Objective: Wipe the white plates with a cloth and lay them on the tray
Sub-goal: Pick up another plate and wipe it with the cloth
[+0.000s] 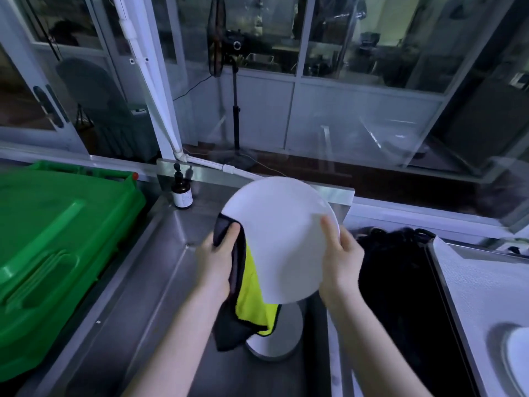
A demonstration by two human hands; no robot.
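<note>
Left grip (217, 259) pinches cloth (253, 293) against white plate (283, 239) — right grip (340, 259) (thumb on top) holds its rim.

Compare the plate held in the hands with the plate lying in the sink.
The held plate is raised and tilted; the sink plate lies flat. The left hand, with the cloth, and the right hand grip the held plate; no hand holds the sink plate, half hidden below. Both are white and round.

Bare forearms and hands: left hand (218, 260), right hand (341, 260).
</note>
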